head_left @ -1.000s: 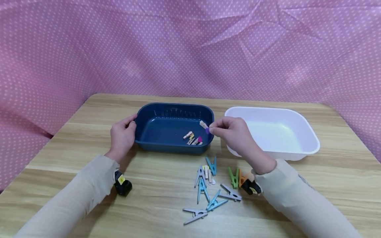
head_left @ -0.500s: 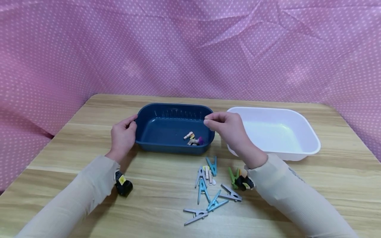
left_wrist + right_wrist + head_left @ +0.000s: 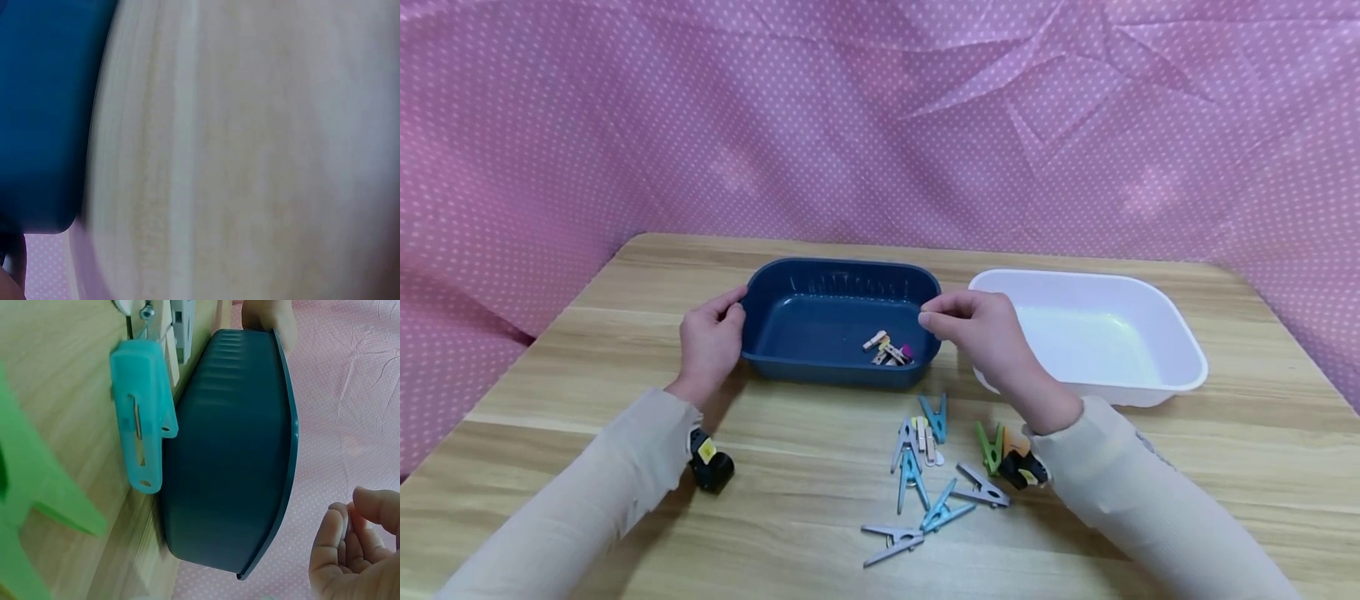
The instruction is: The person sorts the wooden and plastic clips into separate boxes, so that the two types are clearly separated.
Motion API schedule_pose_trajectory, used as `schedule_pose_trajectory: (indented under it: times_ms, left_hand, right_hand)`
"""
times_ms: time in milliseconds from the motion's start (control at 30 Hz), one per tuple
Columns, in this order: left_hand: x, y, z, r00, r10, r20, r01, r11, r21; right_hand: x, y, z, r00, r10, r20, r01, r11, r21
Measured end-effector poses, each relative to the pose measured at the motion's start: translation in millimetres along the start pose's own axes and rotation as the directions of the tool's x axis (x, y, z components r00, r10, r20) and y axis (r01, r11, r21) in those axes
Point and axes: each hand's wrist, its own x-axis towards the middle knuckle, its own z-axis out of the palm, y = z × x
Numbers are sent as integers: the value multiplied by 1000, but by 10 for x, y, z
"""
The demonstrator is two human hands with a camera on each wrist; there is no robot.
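My left hand (image 3: 711,343) grips the left rim of a dark blue plastic basin (image 3: 831,372). Several small wooden clothespins (image 3: 892,354), some with coloured ornaments, lie in its front right corner. Over the basin's right rim hovers my right hand (image 3: 994,337), its fingers bent toward the thumb with nothing held. In the right wrist view, a gap shows between thumb (image 3: 375,503) and fingers. On the table in front lie several plastic clothespins, among them a blue one (image 3: 936,419), a grey one (image 3: 895,540) and a green one (image 3: 991,450), plus small wooden clothespins (image 3: 921,433).
A white basin (image 3: 1187,375) stands to the right of the blue one, partly behind my right hand. An orange clothespin (image 3: 1013,442) is half hidden by the right wrist camera (image 3: 1022,469). Pink dotted cloth (image 3: 880,125) hangs behind the wooden table (image 3: 790,483).
The right hand let go of a wooden clothespin with a purple ornament, which dropped into the blue basin onto the others. The left hand has stayed at the rim.
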Motion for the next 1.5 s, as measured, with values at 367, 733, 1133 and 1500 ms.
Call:
schedule_pose_trajectory:
  times_ms: [367, 733, 1133, 1500]
  left_hand:
    - [-5, -32, 19, 1000, 8, -24, -8, 1000, 1]
    - [-14, -40, 42, 1000, 4, -19, -4, 1000, -14]
    - [-17, -40, 58, 1000, -30, 0, 30, 999, -30]
    - [2, -9, 22, 1000, -9, -25, 9, 1000, 1]
  right_hand:
    - [-68, 12, -41, 998, 26, 56, -26, 1000, -9]
    - [-135, 90, -104, 964, 50, 260, -8, 987, -160]
    - [-271, 159, -147, 879, -71, 472, 164, 973, -160]
    - [-362, 174, -143, 845, -9, 534, 163, 957, -241]
